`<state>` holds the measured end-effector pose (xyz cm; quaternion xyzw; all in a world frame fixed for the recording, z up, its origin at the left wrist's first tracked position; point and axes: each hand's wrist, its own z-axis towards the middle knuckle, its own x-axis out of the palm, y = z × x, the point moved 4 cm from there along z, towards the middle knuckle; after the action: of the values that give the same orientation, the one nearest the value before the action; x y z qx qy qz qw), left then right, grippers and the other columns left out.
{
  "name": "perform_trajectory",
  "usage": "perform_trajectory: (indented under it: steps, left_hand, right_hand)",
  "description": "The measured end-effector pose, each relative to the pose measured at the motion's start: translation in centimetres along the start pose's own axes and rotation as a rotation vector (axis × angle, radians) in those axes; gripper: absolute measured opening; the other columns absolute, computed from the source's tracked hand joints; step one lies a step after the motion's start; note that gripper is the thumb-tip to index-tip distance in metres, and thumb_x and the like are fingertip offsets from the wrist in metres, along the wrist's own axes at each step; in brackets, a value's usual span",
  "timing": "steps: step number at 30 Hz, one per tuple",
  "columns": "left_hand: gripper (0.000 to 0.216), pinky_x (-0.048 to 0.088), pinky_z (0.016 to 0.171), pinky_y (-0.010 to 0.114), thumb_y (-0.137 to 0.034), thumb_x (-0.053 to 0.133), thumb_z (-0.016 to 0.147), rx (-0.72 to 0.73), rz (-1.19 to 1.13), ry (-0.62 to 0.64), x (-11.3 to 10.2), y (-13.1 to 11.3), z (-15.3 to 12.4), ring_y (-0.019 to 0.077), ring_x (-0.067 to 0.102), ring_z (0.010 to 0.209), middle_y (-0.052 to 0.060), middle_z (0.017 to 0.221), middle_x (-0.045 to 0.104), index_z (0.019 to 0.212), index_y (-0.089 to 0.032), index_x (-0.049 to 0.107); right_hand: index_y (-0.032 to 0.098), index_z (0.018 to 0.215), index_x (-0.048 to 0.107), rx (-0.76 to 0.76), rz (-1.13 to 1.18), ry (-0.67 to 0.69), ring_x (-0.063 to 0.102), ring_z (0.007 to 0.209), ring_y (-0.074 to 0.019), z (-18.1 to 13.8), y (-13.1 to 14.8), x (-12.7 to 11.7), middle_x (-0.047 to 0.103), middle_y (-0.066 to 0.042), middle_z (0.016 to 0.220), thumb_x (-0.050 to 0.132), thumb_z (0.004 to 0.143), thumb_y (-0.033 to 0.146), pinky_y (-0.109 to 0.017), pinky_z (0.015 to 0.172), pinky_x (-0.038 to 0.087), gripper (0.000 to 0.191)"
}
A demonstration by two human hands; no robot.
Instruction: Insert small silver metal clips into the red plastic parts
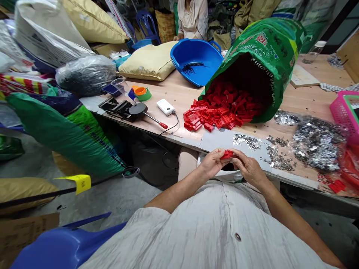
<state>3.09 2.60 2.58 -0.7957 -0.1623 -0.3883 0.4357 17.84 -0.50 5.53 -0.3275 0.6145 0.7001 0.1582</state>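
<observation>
My left hand [211, 163] and my right hand [248, 169] meet just in front of the table edge, both pinched on one small red plastic piece [227, 154] held between the fingertips. A heap of the same red plastic pieces [215, 114] spills from a green sack [266, 48] lying on its side on the wooden table [182, 97]. Small silvery metal parts [276, 157] lie scattered on the table right beside my right hand, with a bigger pile of metal parts [316, 144] further right.
A blue basin [196, 59] with dark bits stands behind the sack, and another person's torso [193, 16] is beyond it. A white power bank [165, 107], a black hand press with a red-tipped lever [131, 110], tape rolls [141, 93], a pink basket [344, 112] and stacked sacks at the left [64, 127] surround the work spot.
</observation>
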Motion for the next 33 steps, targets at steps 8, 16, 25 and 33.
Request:
perform_trajectory:
  steps: [8,16,25,33]
  left_hand:
    - [0.009,0.048,0.104,0.038,-0.02,0.065,0.087,-0.066,-0.145,-0.006,0.8,0.9,-0.5,0.0181,0.071,0.087,0.007,0.088,0.07,0.087,-0.011,0.064]
    - [0.024,0.051,0.1,0.036,-0.019,0.048,0.097,-0.123,-0.219,-0.072,1.6,1.2,-1.1,0.0177,0.071,0.083,0.011,0.087,0.071,0.088,-0.006,0.066]
    - [0.02,0.049,0.103,0.035,-0.019,0.053,0.095,-0.105,-0.221,-0.097,1.1,1.4,-0.5,0.0157,0.07,0.085,0.009,0.088,0.072,0.088,-0.007,0.067]
    - [0.012,0.045,0.108,0.041,-0.022,0.069,0.084,-0.072,-0.227,-0.075,-0.3,1.7,-0.4,0.0184,0.071,0.089,0.007,0.087,0.072,0.083,-0.011,0.064]
  right_hand:
    - [0.028,0.12,0.064,-0.063,-0.084,-0.24,0.071,0.082,-0.0207,-0.4,0.5,-0.4,0.075,-0.003,0.102,0.041,0.1,0.041,-0.03,0.072,0.051,0.034]
    - [0.028,0.134,0.054,-0.107,-0.137,-0.138,0.071,0.081,-0.0198,-1.2,0.8,-0.6,0.074,-0.002,0.107,0.039,0.102,0.039,-0.029,0.068,0.05,0.037]
    - [0.023,0.123,0.061,-0.107,-0.254,-0.29,0.071,0.081,-0.0209,-0.6,0.4,0.4,0.075,-0.005,0.101,0.04,0.101,0.038,-0.03,0.07,0.049,0.034]
    - [0.024,0.106,0.067,-0.011,-0.011,-0.241,0.067,0.077,-0.0177,0.6,-1.0,1.8,0.073,-0.002,0.09,0.037,0.101,0.042,-0.028,0.07,0.047,0.035]
